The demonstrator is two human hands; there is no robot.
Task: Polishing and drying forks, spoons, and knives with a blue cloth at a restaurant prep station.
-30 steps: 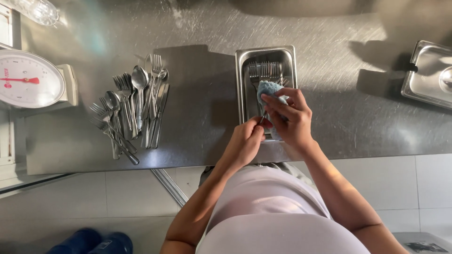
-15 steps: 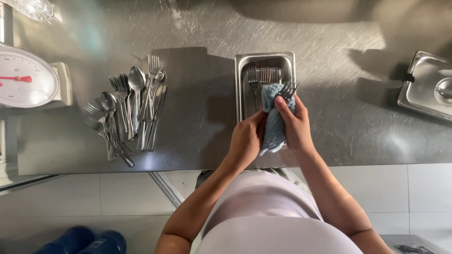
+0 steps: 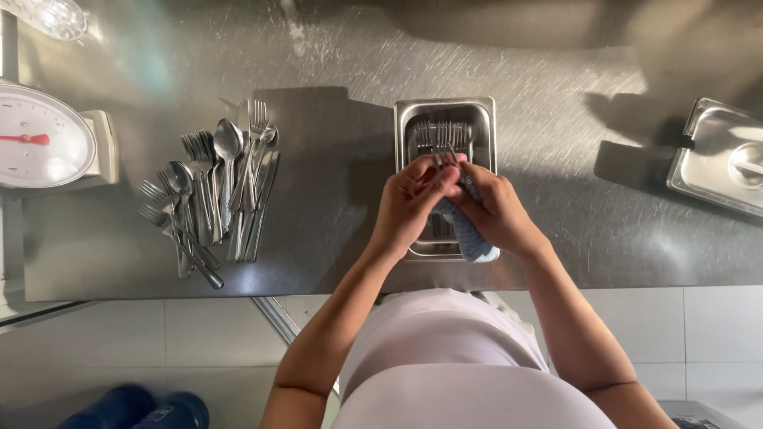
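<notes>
Far left, a white round-dial kitchen scale (image 3: 44, 139) sits on the scratched stainless steel desk (image 3: 334, 191). Next along, a loose pile of silver forks, spoons and knives (image 3: 211, 195) lies flat. Centre now: the left hand (image 3: 409, 202) pinches a silver fork (image 3: 445, 159) by the neck, right over the small rectangular steel tray (image 3: 445, 119) holding more forks. The right hand (image 3: 497, 210) grips a blue-grey cloth (image 3: 473, 238) wrapped about the fork's handle. Far right, a lidded steel pan (image 3: 719, 155) rests apart.
</notes>
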